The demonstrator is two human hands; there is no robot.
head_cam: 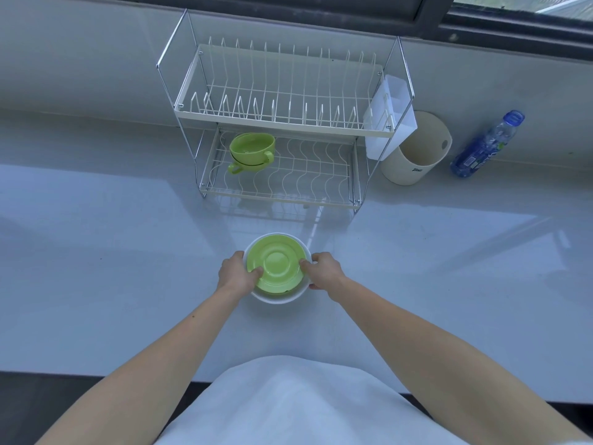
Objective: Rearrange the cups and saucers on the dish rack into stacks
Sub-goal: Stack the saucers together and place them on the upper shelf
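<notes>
In front of the dish rack [279,200], at the counter [128,252]: a green saucer [276,264] nested face-up in a white saucer [279,299]; resting or lifted, cannot tell. Left hand [236,273] and right hand [324,271] pinch opposite rims, thumbs on the green face, fingers curled under. Probably glazed: stiff, slick, chippable, moderate weight. A two-sided rim hold suits it. Saucers lie flat; round, no long axis. Two green cups [252,150] sit stacked on the lower shelf, left.

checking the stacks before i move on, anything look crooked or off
The two stacked cups on the lower shelf of the rack lean, handles pointing different ways. The saucers are off the rack, gripped by the left hand and right hand over the counter. Nothing looks spilled or broken.
</notes>
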